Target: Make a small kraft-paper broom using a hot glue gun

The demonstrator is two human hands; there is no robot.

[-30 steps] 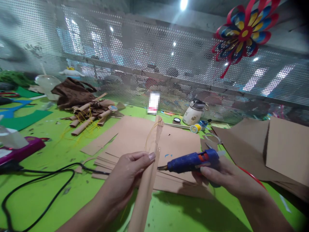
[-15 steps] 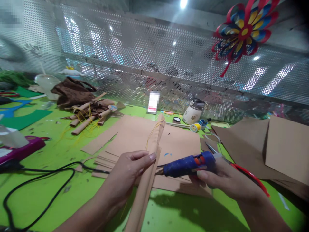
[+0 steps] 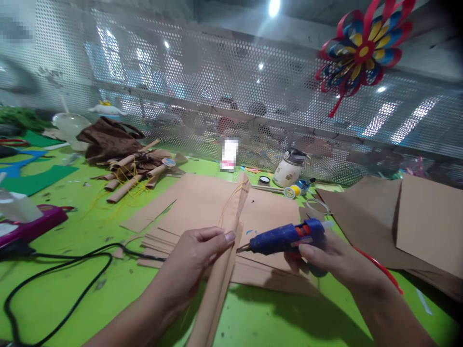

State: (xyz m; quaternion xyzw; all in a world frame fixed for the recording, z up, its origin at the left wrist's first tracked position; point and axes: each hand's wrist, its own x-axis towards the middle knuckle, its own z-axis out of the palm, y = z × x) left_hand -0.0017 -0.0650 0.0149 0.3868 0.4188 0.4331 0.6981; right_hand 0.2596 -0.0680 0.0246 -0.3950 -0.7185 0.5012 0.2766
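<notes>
Paper roll (image 3: pixel 217 277) runs 1-to-7 o'clock above brown sheets (image 3: pixel 195 200), pinched by the nearer left hand (image 3: pixel 197 253), while the right hand (image 3: pixel 334 255), at 3 o'clock, grips a glue gun (image 3: pixel 277 239), nozzle (image 3: pixel 245 248) beside the roll's edge, contact unclear.

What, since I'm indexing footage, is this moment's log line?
left hand: holds brown paper roll; right hand: holds glue gun; nozzle: beside roll

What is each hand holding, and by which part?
The left hand pinches the rolled brown paper partway along its visible length; the right hand grips the blue glue gun by its handle.
</notes>
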